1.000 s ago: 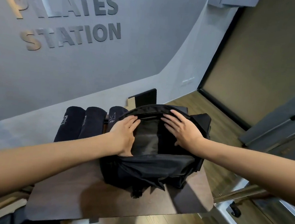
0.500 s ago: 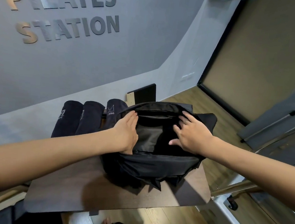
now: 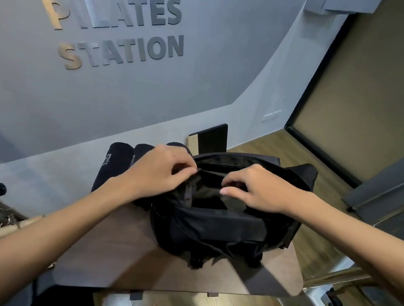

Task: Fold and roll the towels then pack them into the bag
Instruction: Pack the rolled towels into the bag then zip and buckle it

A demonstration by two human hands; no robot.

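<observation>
Two hands [image 3: 163, 171] [image 3: 256, 188] are pinching your limp black bag's [image 3: 214, 228] zipper rim | rolled towels [image 3: 113, 165] waiting; grab them mid-roll.

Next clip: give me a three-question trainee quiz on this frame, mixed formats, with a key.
1. True or false: the rolled towels are already inside the bag.
2. Which side of the bag do the towels lie on? A) left B) right C) in front
3. Fill in: the left hand and right hand both work at the bag's ____.

Key: 1 false; 2 A; 3 opening.
</observation>
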